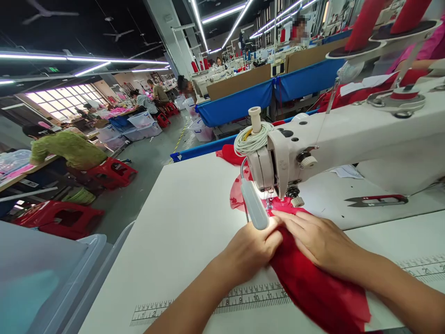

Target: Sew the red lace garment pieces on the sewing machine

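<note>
A white sewing machine [333, 139] stands over the worktable, its lit presser foot [269, 203] on a piece of red fabric [306, 278]. The cloth runs from under the needle area toward me and hangs over the near edge. Curled at the cloth's left edge, my left hand [255, 243] is closed on it, just in front of the foot; its fingertips are partly hidden. My right hand [318, 234] lies on top of the cloth with fingers stretched toward the foot. A grey lamp or guard piece [255, 204] overlaps my left hand. Sheer red patterned fabric [238, 195] lies behind the foot.
Black-and-red thread snips [377, 200] lie right of the needle area. A printed ruler [243, 299] runs along the tabletop. Clear plastic bins [86, 260] stand at the left. Red thread cones [366, 23] rise at the upper right. Other people work farther back.
</note>
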Available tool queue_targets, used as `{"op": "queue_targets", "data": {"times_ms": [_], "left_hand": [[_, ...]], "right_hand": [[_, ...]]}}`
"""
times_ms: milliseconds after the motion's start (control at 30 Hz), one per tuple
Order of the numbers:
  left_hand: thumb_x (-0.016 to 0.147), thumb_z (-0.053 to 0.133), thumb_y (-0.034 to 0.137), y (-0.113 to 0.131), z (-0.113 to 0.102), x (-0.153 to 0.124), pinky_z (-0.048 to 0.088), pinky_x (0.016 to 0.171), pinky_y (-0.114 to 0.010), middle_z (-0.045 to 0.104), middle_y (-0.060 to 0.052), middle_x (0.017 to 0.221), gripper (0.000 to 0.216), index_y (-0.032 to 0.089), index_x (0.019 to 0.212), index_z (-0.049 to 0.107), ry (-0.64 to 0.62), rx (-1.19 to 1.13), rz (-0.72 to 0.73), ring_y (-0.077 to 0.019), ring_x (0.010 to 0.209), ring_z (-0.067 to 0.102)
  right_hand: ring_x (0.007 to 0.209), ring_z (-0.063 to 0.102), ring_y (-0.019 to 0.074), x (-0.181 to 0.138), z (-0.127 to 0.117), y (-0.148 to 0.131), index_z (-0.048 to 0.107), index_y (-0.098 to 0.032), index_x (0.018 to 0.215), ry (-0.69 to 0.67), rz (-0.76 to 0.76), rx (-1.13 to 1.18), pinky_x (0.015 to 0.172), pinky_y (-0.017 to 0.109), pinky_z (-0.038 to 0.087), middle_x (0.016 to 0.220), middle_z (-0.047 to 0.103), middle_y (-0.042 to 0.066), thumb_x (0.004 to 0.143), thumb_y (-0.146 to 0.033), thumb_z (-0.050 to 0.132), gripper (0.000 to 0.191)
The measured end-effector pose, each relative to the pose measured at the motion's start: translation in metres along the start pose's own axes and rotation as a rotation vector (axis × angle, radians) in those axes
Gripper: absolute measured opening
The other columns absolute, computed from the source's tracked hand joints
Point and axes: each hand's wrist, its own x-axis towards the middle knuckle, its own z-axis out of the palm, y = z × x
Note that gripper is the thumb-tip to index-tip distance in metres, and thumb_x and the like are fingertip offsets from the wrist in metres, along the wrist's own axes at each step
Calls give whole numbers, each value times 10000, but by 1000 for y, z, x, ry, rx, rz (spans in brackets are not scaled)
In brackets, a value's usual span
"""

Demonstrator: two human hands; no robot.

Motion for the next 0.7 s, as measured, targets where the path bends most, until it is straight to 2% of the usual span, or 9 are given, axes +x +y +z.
{"op": "queue_targets", "data": {"times_ms": [33,100,200,300,367,467,700], "left_hand": [[923,355,86,0,-2,0,384,518,-250,607,-43,823,256,164,776,550,-50,-36,-10,-120,598,490],[957,379,196,-1,-3,0,353,483,-252,578,-8,726,213,173,826,546,-109,-71,-122,-114,530,444],[974,386,276,-1,1,-1,354,493,-266,526,10,628,284,195,724,494,-114,-12,-246,-127,516,442],[949,352,157,2,9,-4,363,483,-281,541,-15,650,276,189,722,506,-53,97,-245,-152,538,484],[910,334,58,4,13,-7,409,509,-287,605,-52,740,260,160,837,562,-13,162,-216,-175,621,557],[856,324,-49,6,17,-12,481,590,-302,680,-105,911,365,122,1041,588,25,270,-149,-202,783,637],[825,379,-97,6,19,-16,520,747,-385,689,-132,1055,417,120,1104,602,-21,312,-131,-248,926,661]], "right_hand": [[1143,584,220,0,0,0,555,-192,1282,-6,0,2,909,393,542,1342,596,74,846,-63,388,485],[1132,588,229,0,0,0,583,-186,1233,-4,-4,-12,897,401,547,1337,597,81,847,-63,374,456],[1088,608,241,1,0,0,612,-174,1175,21,-17,-45,866,414,556,1317,608,93,841,-62,359,434],[1044,624,231,1,0,-1,612,-174,1180,45,-16,-59,848,396,560,1246,654,87,835,-60,364,440],[1037,627,229,1,1,-1,611,-168,1189,62,-21,-74,843,387,560,1229,664,90,832,-62,367,445],[1045,627,227,1,0,-1,606,-164,1207,77,-31,-91,844,377,560,1235,664,92,825,-63,372,459],[1053,624,223,4,1,-2,598,-173,1227,45,14,-105,829,378,564,1307,624,84,808,-50,363,496]]}}
